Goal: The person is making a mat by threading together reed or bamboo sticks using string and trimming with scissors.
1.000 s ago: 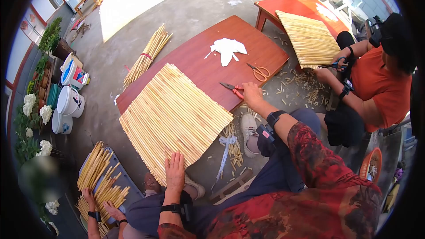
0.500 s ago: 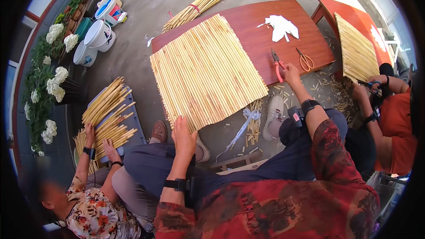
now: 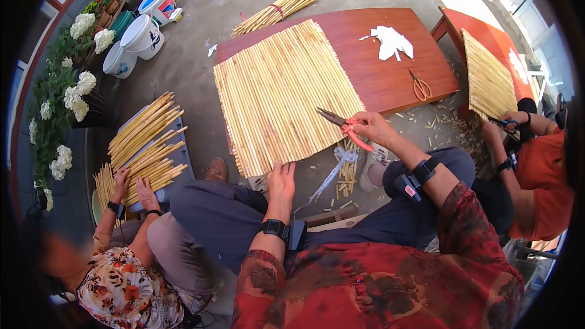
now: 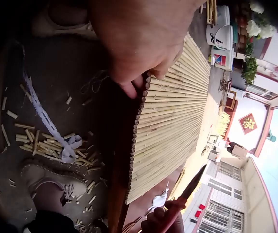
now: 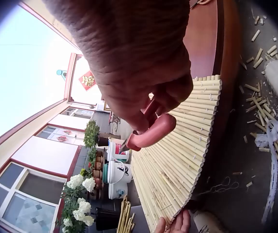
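A mat of pale reed stalks (image 3: 283, 94) lies on the red-brown table (image 3: 420, 21), its near end overhanging the edge. My left hand (image 3: 280, 186) pinches the mat's near left corner, with fingers tucked beneath in the left wrist view. My right hand (image 3: 375, 128) grips red-handled pliers (image 3: 331, 116) over the mat's near right part, the dark jaws pointing left. In the right wrist view a red handle (image 5: 156, 133) sticks out below that hand. Orange-handled scissors (image 3: 420, 85) and a crumpled white cloth (image 3: 392, 42) lie further right on the table.
A tied reed bundle (image 3: 280, 9) lies on the ground behind the table. To my left, a person handles stalks (image 3: 149, 146) on a blue-grey tray (image 3: 180, 157). At right another person in orange (image 3: 542, 189) works at a second mat (image 3: 487, 73). Cut reed bits (image 3: 347, 180) litter the floor.
My right hand has picked the pliers up off the table and brought them left over the mat. My left hand has shifted from on top of the mat's near edge to gripping its corner.
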### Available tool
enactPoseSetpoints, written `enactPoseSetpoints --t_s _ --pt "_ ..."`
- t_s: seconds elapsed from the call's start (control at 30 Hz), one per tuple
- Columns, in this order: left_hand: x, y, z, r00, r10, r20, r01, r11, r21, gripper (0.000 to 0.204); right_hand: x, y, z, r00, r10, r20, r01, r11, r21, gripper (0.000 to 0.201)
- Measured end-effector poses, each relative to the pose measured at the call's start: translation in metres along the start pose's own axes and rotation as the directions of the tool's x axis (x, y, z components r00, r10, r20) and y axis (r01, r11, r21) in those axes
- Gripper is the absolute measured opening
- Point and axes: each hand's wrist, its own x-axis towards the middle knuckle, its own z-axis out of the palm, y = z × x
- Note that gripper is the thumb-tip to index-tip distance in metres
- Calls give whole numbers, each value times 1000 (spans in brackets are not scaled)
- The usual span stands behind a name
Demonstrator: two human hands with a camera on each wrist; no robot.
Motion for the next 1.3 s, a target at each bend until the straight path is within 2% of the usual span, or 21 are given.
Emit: enactPoseSetpoints --t_s 0.07,0.13,0.2,0.33,0.37,0.43,0.5,0.53,0.57,0.63,0.73,0.8,0.83,0.87,0.9,0.93,1.0,1.1,1.23,1.3 --pt "5 0 -5 1000 -17 13 16 1000 18 32 -4 7 3 988 144 55 -124 952 -279 27" --pt "7 -2 -3 999 -39 33 37 999 37 32 -8 9 9 990 132 54 -109 945 -309 27" --pt "8 -6 0 983 -30 182 -4 983 181 34 -9 -4 13 990 124 71 -83 903 -422 29" --pt "11 -12 9 987 -25 159 -14 972 237 34 -12 -6 10 993 106 53 -67 869 -491 29" --pt "11 -12 10 978 -55 199 2 966 257 33 -10 3 5 992 120 31 -91 873 -478 30" --pt "14 -10 9 966 -92 241 20 959 284 32 -12 -10 7 991 137 1 -121 880 -460 30" --pt "16 -13 11 972 -118 202 46 944 328 29 -20 -25 6 980 199 -14 -171 802 -572 29" --pt "16 -14 11 971 -128 203 55 942 331 29 -21 -12 8 983 184 -4 -162 855 -493 29" --pt "16 -13 11 977 -102 188 36 946 322 28 -23 -10 10 982 188 -7 -167 855 -491 29" --pt "17 -11 10 982 -72 172 15 949 314 27 -22 -10 16 989 144 39 -87 771 -631 30" --pt "8 -8 14 989 -67 129 26 954 297 27 -21 -6 20 987 152 45 -90 772 -629 30" --pt "-9 -1 19 977 -202 -67 211 894 396 30 -20 -7 24 989 138 50 -74 765 -639 30" --pt "-18 3 22 978 -200 -68 210 893 397 30 -18 -6 27 992 114 52 -53 755 -653 30" --pt "-27 6 26 917 -397 -48 360 767 531 31 -17 -6 30 994 90 55 -31 746 -666 30" --pt "-34 7 30 814 -577 -61 471 595 651 32 -16 -7 33 994 89 57 -29 748 -663 30" --pt "-39 7 33 815 -576 -62 470 595 652 32 -15 -8 35 995 72 65 -11 748 -664 30" --pt "-44 5 40 754 -653 72 424 567 706 33 -13 -6 39 996 57 70 5 747 -665 30" --pt "-39 -2 46 755 -643 130 364 575 732 36 -7 -2 44 994 73 75 -4 743 -669 31" --pt "-37 -13 52 747 -649 148 385 602 699 37 -5 -3 51 995 74 72 -7 746 -666 33" --pt "-31 -21 49 760 -619 199 368 662 653 36 -3 -1 52 995 60 78 10 730 -683 33"
